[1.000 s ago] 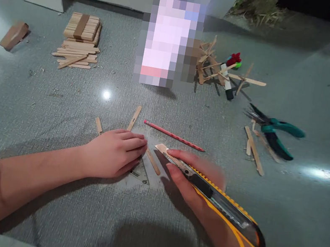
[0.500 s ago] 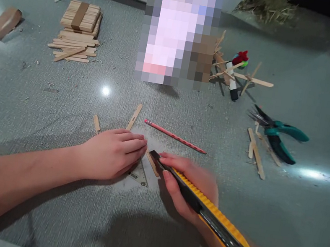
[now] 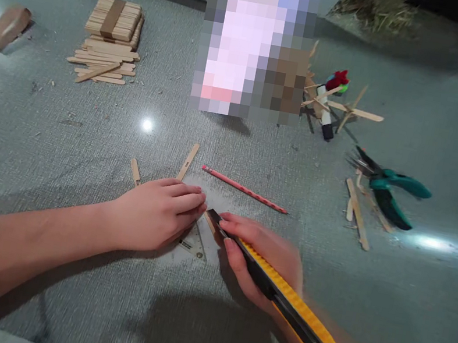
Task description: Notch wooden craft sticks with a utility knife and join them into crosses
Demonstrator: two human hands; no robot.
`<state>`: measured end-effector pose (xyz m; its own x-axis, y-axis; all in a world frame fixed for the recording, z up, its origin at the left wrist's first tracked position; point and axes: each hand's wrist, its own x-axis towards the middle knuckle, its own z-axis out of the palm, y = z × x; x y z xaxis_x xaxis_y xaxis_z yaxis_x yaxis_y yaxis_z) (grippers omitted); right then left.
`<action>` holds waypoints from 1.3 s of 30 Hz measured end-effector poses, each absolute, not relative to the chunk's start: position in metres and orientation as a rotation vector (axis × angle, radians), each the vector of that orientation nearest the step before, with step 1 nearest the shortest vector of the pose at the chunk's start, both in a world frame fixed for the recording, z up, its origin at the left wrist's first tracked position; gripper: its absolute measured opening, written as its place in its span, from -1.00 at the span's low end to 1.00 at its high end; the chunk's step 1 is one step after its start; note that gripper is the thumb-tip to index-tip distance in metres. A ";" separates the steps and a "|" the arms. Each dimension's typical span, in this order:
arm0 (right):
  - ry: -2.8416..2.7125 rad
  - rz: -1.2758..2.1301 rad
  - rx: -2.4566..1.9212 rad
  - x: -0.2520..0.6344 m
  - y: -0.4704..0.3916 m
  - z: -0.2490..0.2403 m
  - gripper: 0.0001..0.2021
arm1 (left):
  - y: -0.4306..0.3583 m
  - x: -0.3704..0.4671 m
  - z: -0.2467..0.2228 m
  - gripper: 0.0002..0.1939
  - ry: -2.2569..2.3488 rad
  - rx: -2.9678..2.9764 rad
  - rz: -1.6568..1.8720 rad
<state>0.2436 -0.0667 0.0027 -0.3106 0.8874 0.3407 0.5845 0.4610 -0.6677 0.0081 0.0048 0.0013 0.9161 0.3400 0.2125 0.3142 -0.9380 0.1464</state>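
My left hand (image 3: 162, 210), fingers bent and held together, presses a wooden craft stick (image 3: 210, 223) against the surface. It also lies over a clear set square (image 3: 195, 244), whose corner shows beneath the palm. My right hand (image 3: 264, 260) is closed around a yellow and black utility knife (image 3: 279, 290). The knife's tip is at the craft stick, close to my left fingertips; whether the blade touches it is hard to tell. Beyond my left hand, a notched craft stick (image 3: 189, 160) and a shorter stick end (image 3: 135, 170) stick out. A pink pencil (image 3: 246, 189) lies just ahead.
Banded craft sticks (image 3: 125, 20) and several loose sticks (image 3: 101, 63) lie at back left, near a brown piece (image 3: 8, 27). At right are teal-handled pliers (image 3: 390, 185), stick scraps (image 3: 357, 212) and crossed-stick pieces (image 3: 348, 110). A blurred-out patch covers the back middle.
My right hand keeps the utility knife at the stick; the knife's rear end has swung slightly left and more of the stick is covered. My left hand stays nearly still.
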 end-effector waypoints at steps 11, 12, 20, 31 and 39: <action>-2.053 0.467 -1.251 0.238 -0.066 0.006 -0.71 | 0.003 0.009 0.002 -0.69 0.529 2.945 0.323; -2.055 0.460 -1.249 0.238 -0.066 0.006 -0.72 | 0.003 0.009 0.002 -0.69 0.530 2.942 0.323; -2.110 0.440 -1.244 0.235 -0.067 0.008 -0.74 | 0.003 0.010 0.003 -0.68 0.496 2.935 0.329; -2.132 0.588 -1.266 0.234 -0.067 0.017 -0.75 | 0.000 0.012 0.007 -0.72 0.540 2.948 0.331; -2.137 0.578 -1.228 0.231 -0.063 0.021 -0.73 | -0.001 0.012 0.006 -0.71 0.566 2.974 0.332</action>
<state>0.2312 -0.0633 0.0206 -0.3912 0.8758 0.2827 0.6141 0.4772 -0.6287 0.0117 -0.0007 0.0061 0.9074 0.3726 0.1944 0.3517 -0.9264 0.1343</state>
